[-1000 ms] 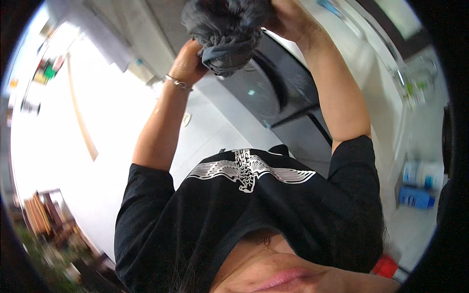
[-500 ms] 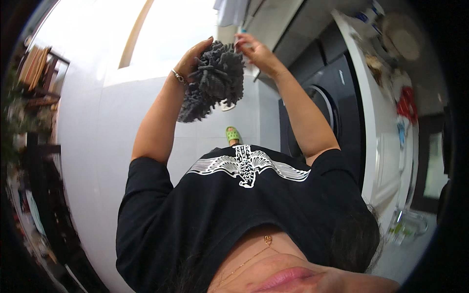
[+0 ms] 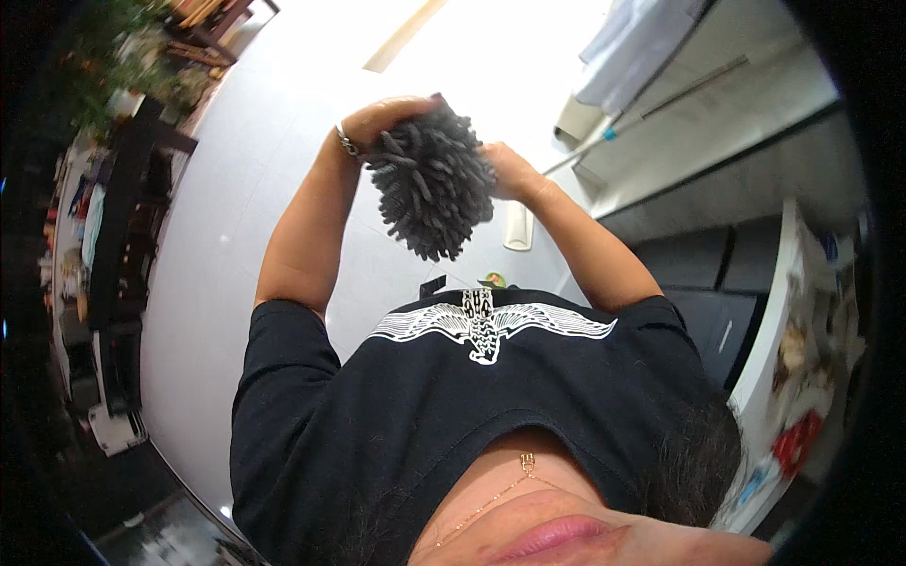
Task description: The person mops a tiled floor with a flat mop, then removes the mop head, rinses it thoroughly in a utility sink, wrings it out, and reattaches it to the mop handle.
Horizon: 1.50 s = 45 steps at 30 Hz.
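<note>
A dark grey chenille mop pad (image 3: 436, 184), thick with noodle-like strands, is held up in front of my chest between both hands. My left hand (image 3: 389, 115), with a silver bracelet at its wrist, closes round the pad's upper left side. At the pad's right edge is my right hand (image 3: 512, 173); its fingers go behind the strands and are mostly hidden. Beyond my right wrist runs a thin pole with a blue collar (image 3: 610, 135); whether it joins the pad cannot be seen. Below the right hand shows a white oblong piece (image 3: 518, 226), partly covered by the pad.
Pale tiled floor (image 3: 226, 245) spreads to the left. Dark shelving with various items (image 3: 142, 189) and a plant (image 3: 104, 66) line the left side. Dark cabinets (image 3: 698, 311) and a white-edged counter (image 3: 769, 358) stand at right. White cloth (image 3: 618, 57) hangs at upper right.
My right hand has come down from above onto the pad's right side. The pad has turned, with its strands now facing me. The whole view has swung, showing more of the pole.
</note>
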Motion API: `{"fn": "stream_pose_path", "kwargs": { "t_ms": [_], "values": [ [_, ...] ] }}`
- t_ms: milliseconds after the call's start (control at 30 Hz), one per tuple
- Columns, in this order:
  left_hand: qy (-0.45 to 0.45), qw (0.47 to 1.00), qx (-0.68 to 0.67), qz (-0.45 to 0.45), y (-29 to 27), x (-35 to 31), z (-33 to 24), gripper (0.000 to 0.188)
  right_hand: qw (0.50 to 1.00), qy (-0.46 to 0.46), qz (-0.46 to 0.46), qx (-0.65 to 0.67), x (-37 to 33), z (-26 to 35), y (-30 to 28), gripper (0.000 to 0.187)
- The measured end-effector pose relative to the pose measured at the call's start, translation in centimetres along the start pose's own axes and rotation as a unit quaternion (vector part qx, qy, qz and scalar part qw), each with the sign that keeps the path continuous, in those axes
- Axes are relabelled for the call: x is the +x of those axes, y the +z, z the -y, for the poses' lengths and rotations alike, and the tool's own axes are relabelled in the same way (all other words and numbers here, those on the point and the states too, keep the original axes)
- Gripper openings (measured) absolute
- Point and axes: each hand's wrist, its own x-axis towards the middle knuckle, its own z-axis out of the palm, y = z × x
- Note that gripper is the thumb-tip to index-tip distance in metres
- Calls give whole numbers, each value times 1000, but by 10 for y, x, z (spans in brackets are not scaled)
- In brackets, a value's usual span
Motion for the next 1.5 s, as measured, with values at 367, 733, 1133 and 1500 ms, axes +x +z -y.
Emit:
{"fn": "stream_pose_path", "kwargs": {
  "t_ms": [367, 733, 1133, 1500],
  "values": [
    [-182, 982, 39, -6, -53, -39, 28, 45, 718, 197, -59, 665, 96, -47, -9, 27],
    [61, 978, -11, -200, -150, -64, -12, 23, 945, 173, 276, 37, 123, 84, -77, 45],
    [157, 966, -67, -191, -171, -21, 70, 31, 761, -38, 50, 646, 174, 153, -101, 32],
    [86, 938, -323, -95, -85, 22, 139, 46, 729, -184, 19, 659, 179, 226, -109, 33]
  ]
}}
